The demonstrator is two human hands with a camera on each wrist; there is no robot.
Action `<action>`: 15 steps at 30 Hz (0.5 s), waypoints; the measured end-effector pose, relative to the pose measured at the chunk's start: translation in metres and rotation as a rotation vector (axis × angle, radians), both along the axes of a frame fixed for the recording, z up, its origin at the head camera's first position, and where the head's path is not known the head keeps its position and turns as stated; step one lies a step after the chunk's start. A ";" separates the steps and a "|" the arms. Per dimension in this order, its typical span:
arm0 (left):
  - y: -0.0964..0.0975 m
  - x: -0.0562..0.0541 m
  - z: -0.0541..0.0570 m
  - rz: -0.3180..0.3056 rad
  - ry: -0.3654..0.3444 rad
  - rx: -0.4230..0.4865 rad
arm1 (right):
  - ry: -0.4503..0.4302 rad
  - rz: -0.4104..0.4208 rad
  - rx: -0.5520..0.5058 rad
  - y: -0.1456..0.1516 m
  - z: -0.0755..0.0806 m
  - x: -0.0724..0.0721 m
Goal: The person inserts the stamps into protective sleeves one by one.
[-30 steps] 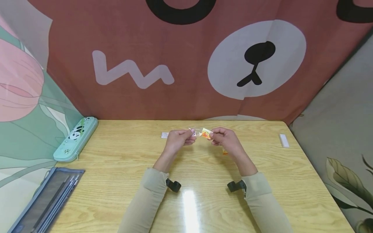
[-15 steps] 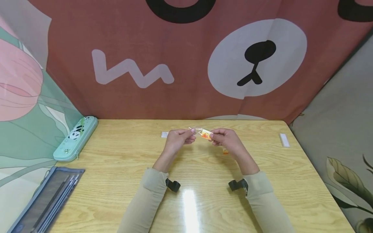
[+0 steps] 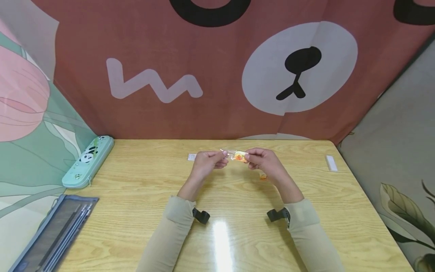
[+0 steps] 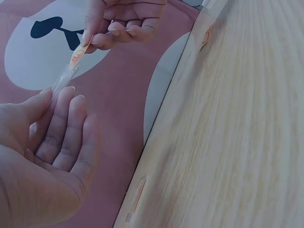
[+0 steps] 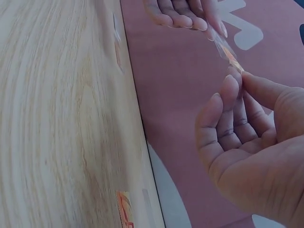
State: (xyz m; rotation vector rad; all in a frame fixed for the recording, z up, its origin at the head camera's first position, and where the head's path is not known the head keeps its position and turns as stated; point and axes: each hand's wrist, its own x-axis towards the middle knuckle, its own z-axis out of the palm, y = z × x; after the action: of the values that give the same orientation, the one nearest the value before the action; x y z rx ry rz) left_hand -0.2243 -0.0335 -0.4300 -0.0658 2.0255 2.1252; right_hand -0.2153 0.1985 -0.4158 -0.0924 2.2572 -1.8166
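Above the far part of the table, both hands meet at a small clear plastic sleeve (image 4: 65, 78) and a flat orange-and-white printed piece (image 3: 240, 156). My left hand (image 3: 209, 160) pinches the sleeve's left end between thumb and index finger. My right hand (image 3: 266, 164) pinches the right end of the printed piece, whose other end overlaps the clear plastic in the right wrist view. The remaining fingers of both hands are loosely bent. Under the right hand, a second orange printed piece (image 5: 124, 209) lies on the table, partly hidden in the head view.
A small white printed card (image 3: 192, 157) lies beside the left hand. At the table's right edge is a white block (image 3: 331, 163). A teal panda pencil case (image 3: 88, 162) and a mesh pouch with pencils (image 3: 64, 234) lie left. A bear-print cloth (image 3: 153, 117) hangs behind.
The printed piece has tipped flatter and shifted slightly in the right fingers, with more clear plastic over its left end. My right forearm has moved slightly right; the left hand stays nearly still.
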 end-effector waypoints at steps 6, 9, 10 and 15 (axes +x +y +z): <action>0.001 0.000 -0.001 -0.010 0.000 -0.011 | 0.008 0.000 -0.013 0.002 -0.003 0.001; 0.001 0.000 -0.001 -0.014 -0.001 -0.009 | 0.010 -0.002 -0.012 0.003 -0.005 0.002; 0.001 0.000 -0.001 -0.013 -0.002 -0.009 | 0.010 -0.005 -0.010 0.004 -0.005 0.002; 0.000 0.001 -0.001 -0.001 -0.009 -0.023 | 0.013 0.004 -0.013 0.003 -0.004 0.002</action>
State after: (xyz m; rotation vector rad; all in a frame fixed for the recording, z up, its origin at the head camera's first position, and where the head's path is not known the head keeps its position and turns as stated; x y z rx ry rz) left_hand -0.2235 -0.0336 -0.4312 -0.0771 2.0443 2.0979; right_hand -0.2138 0.2016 -0.4202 -0.1115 2.2520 -1.8343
